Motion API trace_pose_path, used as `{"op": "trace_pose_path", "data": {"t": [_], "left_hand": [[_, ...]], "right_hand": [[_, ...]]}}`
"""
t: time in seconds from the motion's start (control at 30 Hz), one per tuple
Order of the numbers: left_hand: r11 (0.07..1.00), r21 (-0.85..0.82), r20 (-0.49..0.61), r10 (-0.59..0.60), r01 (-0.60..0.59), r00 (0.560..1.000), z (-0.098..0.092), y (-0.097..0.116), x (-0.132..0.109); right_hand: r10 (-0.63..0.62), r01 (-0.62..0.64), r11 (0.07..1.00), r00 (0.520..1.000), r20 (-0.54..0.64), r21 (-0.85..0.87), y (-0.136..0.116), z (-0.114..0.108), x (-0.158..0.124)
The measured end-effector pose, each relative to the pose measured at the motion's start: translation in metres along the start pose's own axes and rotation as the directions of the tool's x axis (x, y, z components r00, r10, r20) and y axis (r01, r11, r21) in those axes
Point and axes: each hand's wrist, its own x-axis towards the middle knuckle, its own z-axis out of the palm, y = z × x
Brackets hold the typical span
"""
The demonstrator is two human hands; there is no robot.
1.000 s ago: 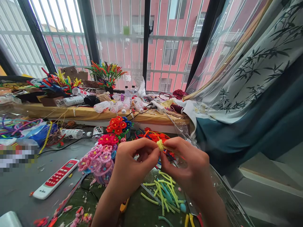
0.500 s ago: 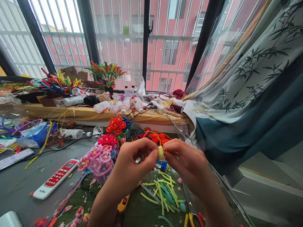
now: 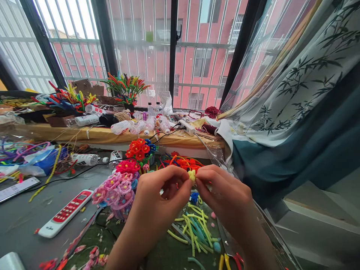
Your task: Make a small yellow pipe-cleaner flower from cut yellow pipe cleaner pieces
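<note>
Two hands, my left hand (image 3: 160, 197) and right hand (image 3: 225, 197), pinch one yellow pipe-cleaner coil (image 3: 192, 175) between fingertips above the counter (image 3: 25, 221). The pink flower basket (image 3: 119, 189) stands just left; the counter's edge runs close on the right.

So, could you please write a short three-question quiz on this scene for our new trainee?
1. What do the left hand and right hand pinch between their fingertips? A) a coin B) a small yellow fuzzy piece C) a pencil
2. True or false: the remote lies on the table, to the left of the left hand.
3. What colour are most of the cut fuzzy sticks lying below the hands?
Key: 1 B; 2 true; 3 green.
</note>
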Motion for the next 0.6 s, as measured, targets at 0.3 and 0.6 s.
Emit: {"op": "trace_pose_path", "data": {"t": [0.3, 0.6], "left_hand": [[0.95, -0.262, 0.136, -0.141, 0.173, 0.981, -0.015, -0.002, 0.003], [0.787, -0.515, 0.279, -0.22, 0.34, 0.935, -0.024, -0.006, 0.004]], "right_hand": [[-0.054, 0.051, 0.997, 0.997, 0.06, 0.05, 0.003, 0.003, -0.003], [-0.063, 0.063, 0.986, 0.998, -0.006, 0.153, -0.004, 0.005, -0.003]]}}
